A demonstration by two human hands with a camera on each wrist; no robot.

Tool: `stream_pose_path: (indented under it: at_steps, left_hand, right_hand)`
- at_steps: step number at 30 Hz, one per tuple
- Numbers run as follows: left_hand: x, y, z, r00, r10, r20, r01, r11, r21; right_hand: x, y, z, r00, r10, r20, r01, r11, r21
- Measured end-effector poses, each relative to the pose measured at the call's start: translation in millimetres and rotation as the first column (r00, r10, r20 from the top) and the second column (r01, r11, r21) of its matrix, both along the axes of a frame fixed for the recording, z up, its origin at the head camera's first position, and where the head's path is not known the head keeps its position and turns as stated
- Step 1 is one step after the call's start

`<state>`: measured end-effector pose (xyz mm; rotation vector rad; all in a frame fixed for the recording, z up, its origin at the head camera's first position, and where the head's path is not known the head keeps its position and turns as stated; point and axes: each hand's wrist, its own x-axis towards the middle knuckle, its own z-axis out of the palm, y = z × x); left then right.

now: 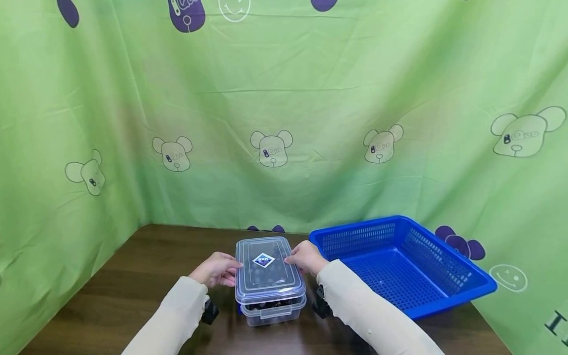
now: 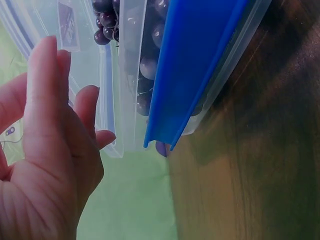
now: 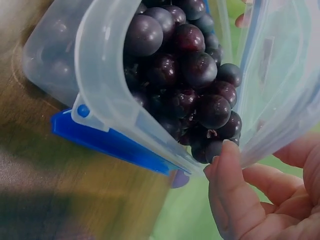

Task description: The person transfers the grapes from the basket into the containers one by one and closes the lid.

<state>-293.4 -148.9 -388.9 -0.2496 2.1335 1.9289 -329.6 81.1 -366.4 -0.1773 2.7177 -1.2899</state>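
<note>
In the head view a clear plastic lid (image 1: pixel 266 268) with a diamond-shaped label sits loose and tilted over a clear food container (image 1: pixel 272 313). Dark grapes (image 3: pixel 192 75) fill the container and rise above its rim, and a gap shows between rim and lid. My right hand (image 1: pixel 307 257) pinches the lid's right edge, thumb on top and fingers beneath, their tips beside the grapes. At the left edge my left hand (image 1: pixel 217 269) holds the lid between thumb and fingers. Blue latches, one of them this latch (image 2: pixel 192 70), hang open along the container's sides.
A large blue plastic basket (image 1: pixel 399 266) with slotted walls stands to the right, close by my right forearm. Everything rests on a dark brown wooden table (image 1: pixel 146 276). A green printed curtain (image 1: pixel 275 98) surrounds the table's back and sides.
</note>
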Motion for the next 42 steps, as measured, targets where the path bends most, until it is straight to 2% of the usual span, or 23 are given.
stream_pose_path:
  at_steps: [10, 18, 27, 42]
  left_hand:
    - [2.3, 6.2, -0.5, 1.000, -0.002, -0.001, 0.002, 0.999, -0.040]
    - [3.1, 9.5, -3.6, 1.000, -0.003, 0.013, 0.004, 0.997, -0.076]
    - [2.4, 11.7, -3.7, 1.000, 0.002, 0.000, -0.002, 0.992, -0.122]
    - [2.2, 14.7, -2.6, 1.000, 0.004, -0.017, -0.007, 0.985, -0.172]
  right_hand:
    - [0.5, 3, -0.4, 1.000, -0.004, 0.030, 0.004, 1.000, 0.010]
    - [2.6, 5, -0.5, 1.000, 0.006, 0.028, -0.008, 0.997, 0.072]
    - [5.0, 6, 0.6, 0.999, 0.036, -0.019, -0.033, 0.989, 0.144]
    - [4.1, 5, -2.6, 0.997, 0.053, -0.055, -0.043, 0.983, 0.177]
